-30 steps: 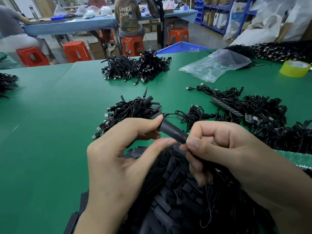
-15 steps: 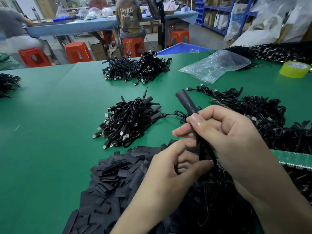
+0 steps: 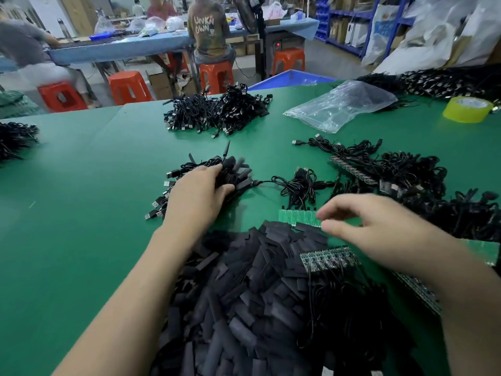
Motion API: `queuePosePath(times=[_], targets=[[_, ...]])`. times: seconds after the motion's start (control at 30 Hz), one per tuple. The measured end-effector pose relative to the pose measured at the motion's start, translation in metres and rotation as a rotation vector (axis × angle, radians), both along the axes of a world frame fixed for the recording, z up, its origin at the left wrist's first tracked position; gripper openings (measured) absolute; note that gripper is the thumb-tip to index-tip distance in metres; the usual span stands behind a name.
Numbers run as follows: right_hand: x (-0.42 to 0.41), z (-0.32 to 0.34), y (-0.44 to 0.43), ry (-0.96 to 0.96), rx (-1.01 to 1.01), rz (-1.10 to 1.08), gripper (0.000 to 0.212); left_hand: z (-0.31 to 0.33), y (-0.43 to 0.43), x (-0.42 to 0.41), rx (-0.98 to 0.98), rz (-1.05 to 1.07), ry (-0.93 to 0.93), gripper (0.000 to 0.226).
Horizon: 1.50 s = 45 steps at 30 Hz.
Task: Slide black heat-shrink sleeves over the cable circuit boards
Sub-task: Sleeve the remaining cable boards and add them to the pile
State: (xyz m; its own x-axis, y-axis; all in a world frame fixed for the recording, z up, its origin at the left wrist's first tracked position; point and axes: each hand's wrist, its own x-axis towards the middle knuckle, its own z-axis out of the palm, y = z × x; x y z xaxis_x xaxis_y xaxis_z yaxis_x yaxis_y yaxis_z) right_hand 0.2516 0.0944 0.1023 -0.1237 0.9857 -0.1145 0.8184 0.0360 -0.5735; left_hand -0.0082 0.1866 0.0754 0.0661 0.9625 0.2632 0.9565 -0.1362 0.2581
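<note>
L grip [image 3: 199, 194] rests on cable pile [image 3: 238, 173], hold unclear; R grip [image 3: 363, 229] loosely curled, empty, above sleeves [image 3: 257, 280] & boards [image 3: 295, 216].

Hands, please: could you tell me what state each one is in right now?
Left hand: rests on the pile of black sleeved cables; grip cannot be told.
Right hand: open, holding nothing, by the green circuit board strip.
</note>
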Motion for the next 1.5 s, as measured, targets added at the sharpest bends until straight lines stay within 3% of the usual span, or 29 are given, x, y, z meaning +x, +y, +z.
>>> queuePosePath(times=[0.1, 0.23, 0.4, 0.47, 0.63, 0.77, 0.9, 1.07, 1.5], targets=[[-0.005, -0.018, 0.005, -0.232, -0.166, 0.085, 0.022, -0.003, -0.022, 0.015, 0.068, -0.098, -0.056, 0.043], [-0.010, -0.037, 0.010, -0.314, -0.266, 0.078, 0.037, -0.020, -0.062, 0.046, -0.164, -0.294, -0.135, 0.025], [-0.015, -0.038, 0.015, -0.381, -0.206, 0.111, 0.023, -0.037, -0.079, 0.065, -0.270, -0.355, -0.122, 0.031], [-0.013, -0.033, 0.015, -0.344, -0.156, 0.098, 0.012, -0.037, -0.079, 0.067, -0.310, -0.367, -0.182, 0.032], [-0.005, -0.010, 0.005, -0.181, -0.118, 0.157, 0.009, -0.031, -0.082, 0.065, -0.404, -0.383, -0.615, 0.008], [-0.003, 0.002, 0.000, -0.106, -0.138, 0.249, 0.012, -0.028, -0.088, 0.058, -0.509, -0.443, -0.854, 0.007], [0.000, 0.003, 0.000, -0.006, -0.095, 0.231, 0.011, -0.030, -0.094, 0.055, -0.524, -0.457, -0.946, 0.018], [0.004, 0.006, -0.001, 0.129, -0.103, 0.322, 0.010, -0.028, -0.097, 0.050, -0.613, -0.506, -1.085, 0.007], [0.007, 0.016, -0.007, 0.325, -0.073, 0.456, 0.013, -0.013, -0.106, 0.043, -0.702, -0.595, -1.251, 0.012]])
